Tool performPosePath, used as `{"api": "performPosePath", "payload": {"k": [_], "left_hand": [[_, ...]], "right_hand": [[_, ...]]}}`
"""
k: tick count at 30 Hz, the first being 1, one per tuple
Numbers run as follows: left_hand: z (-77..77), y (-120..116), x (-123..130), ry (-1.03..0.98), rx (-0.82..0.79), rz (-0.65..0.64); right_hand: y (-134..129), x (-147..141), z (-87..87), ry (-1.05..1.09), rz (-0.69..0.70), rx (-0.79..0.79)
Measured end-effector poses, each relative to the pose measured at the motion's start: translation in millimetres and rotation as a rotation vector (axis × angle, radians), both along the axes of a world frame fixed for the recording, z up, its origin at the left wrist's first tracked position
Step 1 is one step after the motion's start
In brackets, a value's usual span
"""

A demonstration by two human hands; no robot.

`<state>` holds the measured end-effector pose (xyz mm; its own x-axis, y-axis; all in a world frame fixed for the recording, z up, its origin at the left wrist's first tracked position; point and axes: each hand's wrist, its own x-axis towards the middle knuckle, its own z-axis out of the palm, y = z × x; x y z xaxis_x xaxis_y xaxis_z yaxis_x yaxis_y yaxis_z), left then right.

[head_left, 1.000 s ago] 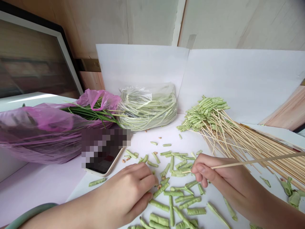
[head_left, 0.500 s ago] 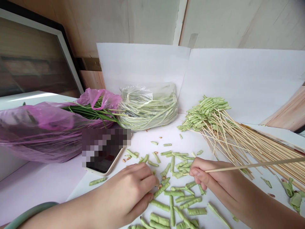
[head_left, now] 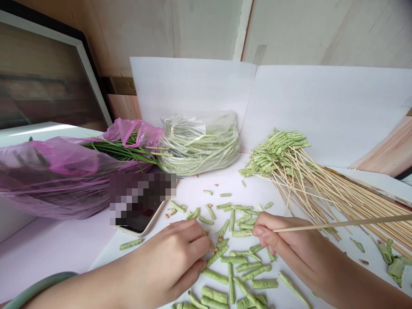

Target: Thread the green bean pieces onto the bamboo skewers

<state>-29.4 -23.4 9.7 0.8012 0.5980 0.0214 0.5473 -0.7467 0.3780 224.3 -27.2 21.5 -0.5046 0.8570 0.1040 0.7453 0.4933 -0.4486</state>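
Note:
My right hand (head_left: pixel 283 242) pinches a thin bamboo skewer (head_left: pixel 337 224), which slants out past it to the right edge. Its tip end lies close to cut green bean pieces (head_left: pixel 240 234) on the white surface. My left hand (head_left: pixel 185 253) rests with curled fingers at the left side of the scattered pieces. Thumb and forefinger are drawn together, and whatever may lie under the fingers is hidden. One bean piece (head_left: pixel 218 255) lies just right of the left fingertips. A pale green bangle (head_left: pixel 45 287) circles my left wrist.
Bean-threaded skewers (head_left: pixel 277 148) are piled at the back right, beside many bare sticks (head_left: pixel 363 201). A clear bag of long beans (head_left: pixel 199 146) stands at the back. At left are a purple bag (head_left: pixel 64 180) and a phone (head_left: pixel 137 221). Bean scraps (head_left: pixel 395 266) lie far right.
Almost nothing differs. The whole view has shifted slightly, and my right hand with the skewer sits a touch further left among the bean pieces.

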Motion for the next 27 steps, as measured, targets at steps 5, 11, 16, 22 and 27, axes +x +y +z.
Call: {"api": "performPosePath", "payload": {"k": [5, 11, 16, 22, 27], "left_hand": [[-0.2, -1, 0, 0.002, 0.001, 0.006], [-0.6, -1, -1, -0.001, 0.008, 0.014], [-0.5, 0, -1, -0.005, 0.012, 0.008], [0.0, 0, 0, 0.003, 0.02, 0.017], [0.5, 0, 0, 0.001, 0.016, 0.02]], "right_hand": [[0, -4, 2.0, -0.046, 0.036, 0.11], [-5, -2, -10.3, -0.025, 0.047, 0.308], [-3, 7, -22.5, 0.062, 0.001, 0.313], [-2, 8, -27.3, 0.075, 0.02, 0.295], [0, -3, -20.7, 0.099, 0.019, 0.208]]}}
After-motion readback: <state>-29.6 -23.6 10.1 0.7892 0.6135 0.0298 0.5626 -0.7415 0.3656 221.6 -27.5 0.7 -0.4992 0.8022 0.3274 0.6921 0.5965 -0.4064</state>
